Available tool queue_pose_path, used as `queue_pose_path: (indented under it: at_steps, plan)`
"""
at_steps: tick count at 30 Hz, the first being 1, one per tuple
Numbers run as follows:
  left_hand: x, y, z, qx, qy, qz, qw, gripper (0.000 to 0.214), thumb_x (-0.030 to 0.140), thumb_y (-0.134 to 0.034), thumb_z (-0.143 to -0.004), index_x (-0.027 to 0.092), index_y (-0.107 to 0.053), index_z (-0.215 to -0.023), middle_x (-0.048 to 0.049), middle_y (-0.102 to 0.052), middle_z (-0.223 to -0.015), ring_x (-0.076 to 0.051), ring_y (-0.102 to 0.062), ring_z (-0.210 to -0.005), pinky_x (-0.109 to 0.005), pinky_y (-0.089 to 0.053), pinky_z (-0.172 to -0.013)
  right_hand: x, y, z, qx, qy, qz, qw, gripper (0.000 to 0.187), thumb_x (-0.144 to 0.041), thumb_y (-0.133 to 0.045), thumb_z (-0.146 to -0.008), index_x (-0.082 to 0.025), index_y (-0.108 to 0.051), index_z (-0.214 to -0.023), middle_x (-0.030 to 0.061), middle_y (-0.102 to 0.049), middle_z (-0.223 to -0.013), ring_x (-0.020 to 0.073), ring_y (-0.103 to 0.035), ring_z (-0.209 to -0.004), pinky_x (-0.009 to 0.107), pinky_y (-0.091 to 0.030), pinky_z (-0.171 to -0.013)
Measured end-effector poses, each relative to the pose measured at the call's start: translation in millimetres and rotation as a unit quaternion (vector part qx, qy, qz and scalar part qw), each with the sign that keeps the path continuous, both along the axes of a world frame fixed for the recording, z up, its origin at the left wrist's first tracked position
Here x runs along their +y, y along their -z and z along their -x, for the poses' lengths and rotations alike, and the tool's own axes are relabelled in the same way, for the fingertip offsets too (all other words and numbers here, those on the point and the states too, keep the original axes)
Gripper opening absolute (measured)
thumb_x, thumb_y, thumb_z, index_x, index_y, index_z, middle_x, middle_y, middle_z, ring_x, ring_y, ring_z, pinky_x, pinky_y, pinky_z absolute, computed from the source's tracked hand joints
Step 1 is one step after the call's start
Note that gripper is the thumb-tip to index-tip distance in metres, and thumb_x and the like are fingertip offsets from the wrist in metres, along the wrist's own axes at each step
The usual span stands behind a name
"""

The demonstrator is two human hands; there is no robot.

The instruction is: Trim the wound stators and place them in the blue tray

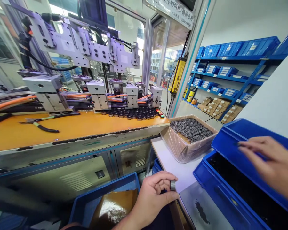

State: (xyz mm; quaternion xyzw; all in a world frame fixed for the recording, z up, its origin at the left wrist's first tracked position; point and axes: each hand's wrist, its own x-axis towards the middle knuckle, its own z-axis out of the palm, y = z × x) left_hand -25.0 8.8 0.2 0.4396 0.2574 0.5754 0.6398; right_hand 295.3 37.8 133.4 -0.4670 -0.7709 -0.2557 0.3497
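My left hand [156,195] is closed, with thumb and forefinger pinching a small grey ridged metal cylinder [173,185] by its ends. It is held above a brown-lined blue crate, short of the white table [182,172]. On the right, my right hand [268,159] is over the upper blue bin [230,134], slightly blurred. Its fingertips are pinched together at a small dark piece [238,144], too small to name. Below that hand lies a second blue bin [204,172] with dark contents that I cannot make out.
A plastic-lined carton [180,150] of many small dark parts stands behind the bins. Rows of round black parts [140,114] sit on the orange bench [86,131] under the clamping machine [99,92]. Pliers [42,124] lie left. A blue crate [76,204] stands below.
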Motion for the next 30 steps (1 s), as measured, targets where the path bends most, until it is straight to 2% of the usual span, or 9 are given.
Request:
queue_pose_path:
  at_steps: [2, 3, 6, 9, 15, 21, 24, 27, 30]
  plan:
    - [-4, -4.0, 0, -0.014, 0.001, -0.002, 1.0, 0.035, 0.006, -0.087, -0.057, 0.021, -0.079, -0.088, -0.0032, -0.075, -0.087, -0.009, -0.065, -0.066, -0.019, -0.055, -0.066, -20, 20.3, 59, 0.007, -0.162, 0.046, 0.986, 0.012, -0.017, -0.062, -0.093, -0.017, -0.068, -0.103, 0.0064, -0.066, -0.091, 0.0134, -0.065, -0.081, 0.024, -0.052, -0.071]
    - [-7, -6.9, 1, -0.016, 0.002, -0.004, 1.0, 0.035, 0.007, -0.087, -0.059, 0.021, -0.079, -0.089, -0.0032, -0.077, -0.087, -0.011, -0.068, -0.068, -0.019, -0.057, -0.068, -29, 30.8, 84, 0.016, -0.22, 0.072, 0.973, 0.011, -0.015, -0.06, -0.094, -0.016, -0.066, -0.103, 0.0064, -0.066, -0.089, 0.0132, -0.065, -0.08, 0.023, -0.053, -0.069]
    - [-18, -17.2, 7, -0.012, -0.002, -0.026, 1.0, 0.036, 0.008, -0.087, -0.062, 0.024, -0.079, -0.093, -0.0025, -0.079, -0.081, -0.014, -0.074, -0.074, -0.019, -0.059, -0.073, -45, 54.0, 136, 0.043, -0.32, 0.105, 0.941, 0.006, -0.013, -0.057, -0.095, -0.014, -0.062, -0.098, 0.0059, -0.066, -0.085, 0.0123, -0.065, -0.076, 0.021, -0.054, -0.067]
    - [-28, -26.7, 17, -0.012, -0.026, -0.065, 0.997, 0.039, 0.007, -0.087, -0.061, 0.026, -0.08, -0.094, -0.0019, -0.08, -0.085, -0.015, -0.075, -0.075, -0.018, -0.06, -0.073, -48, 58.2, 159, 0.06, -0.383, 0.133, 0.912, 0.005, -0.012, -0.056, -0.095, -0.013, -0.06, -0.093, 0.0049, -0.065, -0.08, 0.0116, -0.063, -0.073, 0.021, -0.052, -0.065]
    - [-48, -41.9, 45, 0.017, -0.11, -0.131, 0.985, 0.042, 0.004, -0.087, -0.06, 0.029, -0.08, -0.093, -0.0018, -0.08, -0.092, -0.017, -0.076, -0.079, -0.017, -0.06, -0.076, -54, 45.3, 189, 0.021, -0.422, 0.096, 0.901, 0.012, -0.008, -0.051, -0.096, -0.012, -0.061, -0.089, 0.0057, -0.064, -0.076, 0.0124, -0.06, -0.071, 0.023, -0.049, -0.063]
    - [-79, -54.0, 91, 0.077, -0.163, -0.197, 0.964, 0.044, 0.006, -0.087, -0.059, 0.03, -0.08, -0.095, -0.0023, -0.08, -0.091, -0.017, -0.076, -0.08, -0.017, -0.059, -0.074, -75, 46.1, 234, 0.003, -0.449, 0.073, 0.89, 0.015, -0.006, -0.049, -0.094, -0.013, -0.06, -0.087, 0.006, -0.062, -0.074, 0.0139, -0.057, -0.068, 0.025, -0.048, -0.06]
    - [-91, -59.1, 118, 0.087, -0.174, -0.222, 0.955, 0.045, 0.004, -0.085, -0.06, 0.031, -0.079, -0.096, -0.001, -0.081, -0.089, -0.017, -0.076, -0.078, -0.017, -0.059, -0.072, -81, 44.7, 260, 0.042, -0.458, 0.048, 0.886, 0.009, -0.008, -0.053, -0.093, -0.011, -0.06, -0.097, 0.0075, -0.064, -0.081, 0.0148, -0.061, -0.073, 0.026, -0.051, -0.065]
    - [-100, -63.1, 142, 0.084, -0.192, -0.219, 0.953, 0.045, 0.003, -0.085, -0.059, 0.031, -0.08, -0.094, 0.0006, -0.081, -0.087, -0.015, -0.076, -0.075, -0.015, -0.058, -0.069, -83, 43.3, 282, 0.054, -0.459, 0.028, 0.886, 0.019, -0.011, -0.056, -0.094, -0.01, -0.059, -0.113, 0.0098, -0.064, -0.09, 0.0159, -0.063, -0.083, 0.026, -0.053, -0.069]
    - [-105, -64.0, 160, 0.066, -0.194, -0.187, 0.961, 0.043, 0.003, -0.086, -0.057, 0.03, -0.08, -0.091, 0.0007, -0.081, -0.087, -0.015, -0.076, -0.077, -0.015, -0.058, -0.072, -82, 40.9, 300, 0.035, -0.473, 0.014, 0.881, 0.021, -0.01, -0.053, -0.095, -0.011, -0.06, -0.115, 0.0096, -0.063, -0.091, 0.0158, -0.062, -0.084, 0.025, -0.054, -0.068]
